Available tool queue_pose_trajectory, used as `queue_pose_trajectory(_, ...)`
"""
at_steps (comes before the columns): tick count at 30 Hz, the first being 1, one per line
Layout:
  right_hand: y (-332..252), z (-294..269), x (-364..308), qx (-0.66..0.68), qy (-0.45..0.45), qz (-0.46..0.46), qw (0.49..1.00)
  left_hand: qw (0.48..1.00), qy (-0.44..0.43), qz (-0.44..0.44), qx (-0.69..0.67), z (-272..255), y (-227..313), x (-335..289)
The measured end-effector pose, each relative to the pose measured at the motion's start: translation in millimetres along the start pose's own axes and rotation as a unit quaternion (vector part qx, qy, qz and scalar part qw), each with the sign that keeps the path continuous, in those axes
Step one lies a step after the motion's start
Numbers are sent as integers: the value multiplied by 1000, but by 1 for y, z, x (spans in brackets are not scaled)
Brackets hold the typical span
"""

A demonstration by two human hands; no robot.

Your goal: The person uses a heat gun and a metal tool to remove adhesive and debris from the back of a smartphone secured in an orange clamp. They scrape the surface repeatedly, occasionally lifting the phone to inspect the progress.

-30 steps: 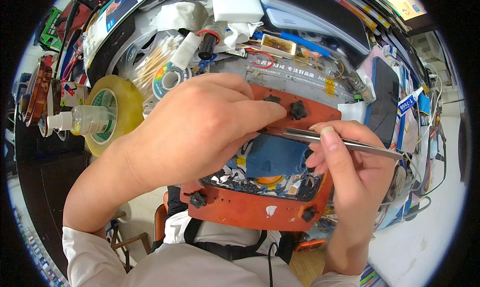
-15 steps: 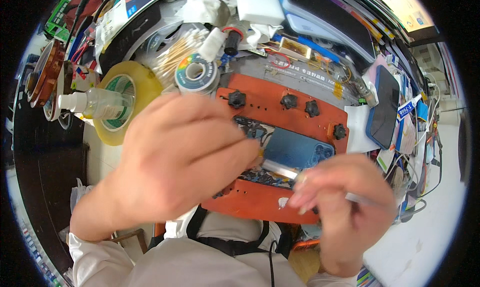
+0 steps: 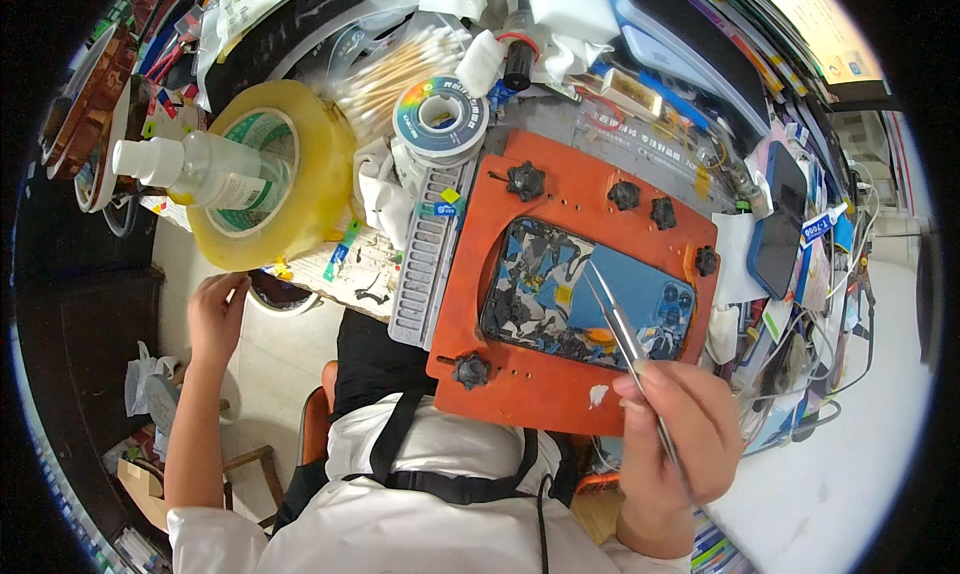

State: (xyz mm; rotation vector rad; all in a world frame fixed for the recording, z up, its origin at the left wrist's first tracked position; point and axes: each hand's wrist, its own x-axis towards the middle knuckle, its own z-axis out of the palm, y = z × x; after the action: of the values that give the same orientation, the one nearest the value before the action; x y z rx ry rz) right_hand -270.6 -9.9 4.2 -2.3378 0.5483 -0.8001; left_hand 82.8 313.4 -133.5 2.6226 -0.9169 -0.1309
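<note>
Tweezers (image 3: 621,326) are in my right hand (image 3: 685,424), at the lower right. Their tips point up over the blue back of a smartphone (image 3: 628,282). Its left part is broken and covered in dark and pale shards. The phone lies inside an orange-red holding fixture (image 3: 530,399) with several black star knobs. Away to the left, my left hand (image 3: 218,314) hangs beyond the table edge, beside a round bin (image 3: 282,292). Thumb and fingers are pinched together; whatever may be between them is too small to make out.
Left of the fixture lies a grey slotted tray (image 3: 412,284). Behind it stand a solder wire spool (image 3: 440,119), cotton swabs (image 3: 405,69), a wide yellow tape roll (image 3: 325,164) and a spray bottle (image 3: 215,174). Another phone (image 3: 778,219) rests at the right among cables.
My left hand has left the phone and swung far left, down beside the bin. My right hand has shifted slightly down, and its tweezers now point up over the phone. The view has shifted.
</note>
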Motion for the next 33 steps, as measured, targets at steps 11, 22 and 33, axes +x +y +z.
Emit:
queue_pose_trajectory(11,6,15,4,-13,-20,-27,999,982,-52,-177,41,88,-79,2)
queue_pose_trajectory(22,-12,4,8,105,-113,-107,982,740,-161,-160,-633,-24,141,-83)
queue_pose_trajectory(33,-34,41,-4,244,-102,-212,941,452,-252,-315,-796,-37,195,-65)
